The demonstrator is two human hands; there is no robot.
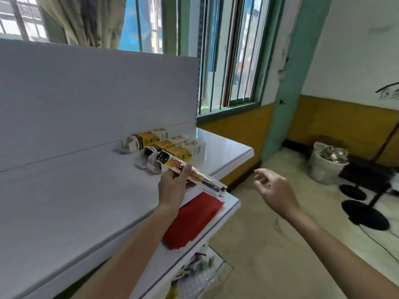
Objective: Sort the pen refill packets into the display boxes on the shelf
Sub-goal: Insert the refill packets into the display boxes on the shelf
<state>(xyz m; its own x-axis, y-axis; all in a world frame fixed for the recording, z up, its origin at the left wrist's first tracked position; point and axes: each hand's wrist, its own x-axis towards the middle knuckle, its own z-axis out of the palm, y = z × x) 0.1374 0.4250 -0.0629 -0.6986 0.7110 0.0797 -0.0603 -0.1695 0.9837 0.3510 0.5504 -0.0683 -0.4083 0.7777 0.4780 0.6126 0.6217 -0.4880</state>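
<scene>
Clear-plastic pen refill packet [203, 180] gripped in the left hand [170, 184], aimed at the display boxes [172, 147] just beyond it, likely for slotting; right hand [273, 187] hangs loose, empty.

We see the left grip [170, 186] curled round a long clear plastic pen refill packet with a yellow-and-black card [206, 182]. It holds the packet slantwise above the white shelf [75, 190], with the far end just beside the nearest of the yellow-and-white cardboard display boxes [151, 138]. A flat red paper packet [194, 219] lies at the shelf's front edge, below the left grip. The right grip [274, 188] hangs over the floor, fingers loosely curled and holding nothing.
</scene>
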